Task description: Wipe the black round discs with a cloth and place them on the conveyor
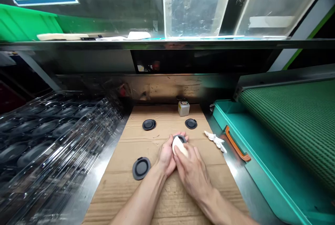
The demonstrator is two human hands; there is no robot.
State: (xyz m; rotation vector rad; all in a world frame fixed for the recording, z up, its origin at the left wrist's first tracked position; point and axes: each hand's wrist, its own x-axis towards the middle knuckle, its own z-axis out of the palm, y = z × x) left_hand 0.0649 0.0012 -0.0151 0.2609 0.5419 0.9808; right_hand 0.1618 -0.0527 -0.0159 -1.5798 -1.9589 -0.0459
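Observation:
My left hand [166, 154] is wrapped under a round dark grey disc-shaped part [181, 137], holding it above the cardboard [167, 197]. In my right hand [193, 167] is a white pad [179, 145], pressed against the face of that part; its exact kind I cannot make out. Fingers cover much of both. Similar dark discs lie on the cardboard: one at lower left [141, 168], another at upper left [149, 124], and a third at upper right [191, 124].
A small bottle [184, 108] stands at the cardboard's far end. White crumpled pieces [216, 141] lie at its right edge. Clear plastic trays [65, 127] with dark parts stack on the left. A teal bin [258, 176] and green conveyor belt [293, 113] flank the right; a metal shelf [117, 45] runs above.

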